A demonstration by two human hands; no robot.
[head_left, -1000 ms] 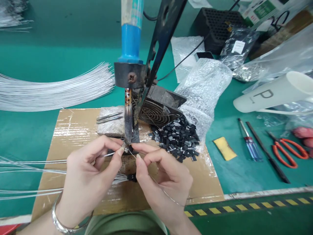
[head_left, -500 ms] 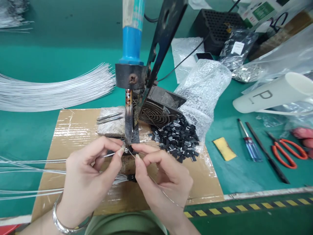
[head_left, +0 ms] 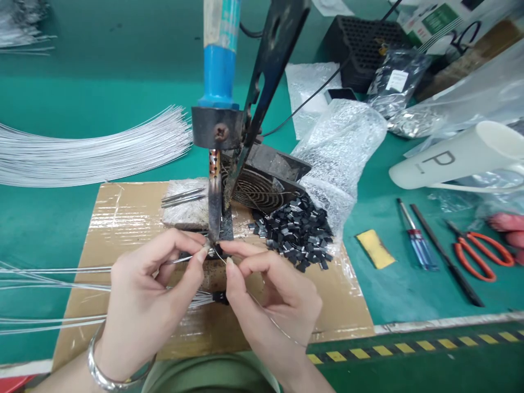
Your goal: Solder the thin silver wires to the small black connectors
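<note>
Below the tip of an upright soldering iron [head_left: 220, 76], my left hand [head_left: 158, 289] pinches a white wire [head_left: 181, 260] between thumb and fingertips. Close by on the right, my right hand [head_left: 272, 297] grips a thin solder wire [head_left: 222, 258], whose end reaches the iron's tip; its tail runs back across the palm. The small part at the tip is too tiny to make out. Under the hands, finished-looking white wires end in black connectors [head_left: 220, 297] on the cardboard [head_left: 339, 305].
A fan [head_left: 262, 188] and a heap of black connectors [head_left: 301, 232] stand behind my right hand. A wire bundle [head_left: 102, 155] lies at the left. Rightward are a yellow sponge [head_left: 375, 249], a screwdriver [head_left: 420, 243], orange-handled pliers [head_left: 477, 256] and a white cup [head_left: 454, 158].
</note>
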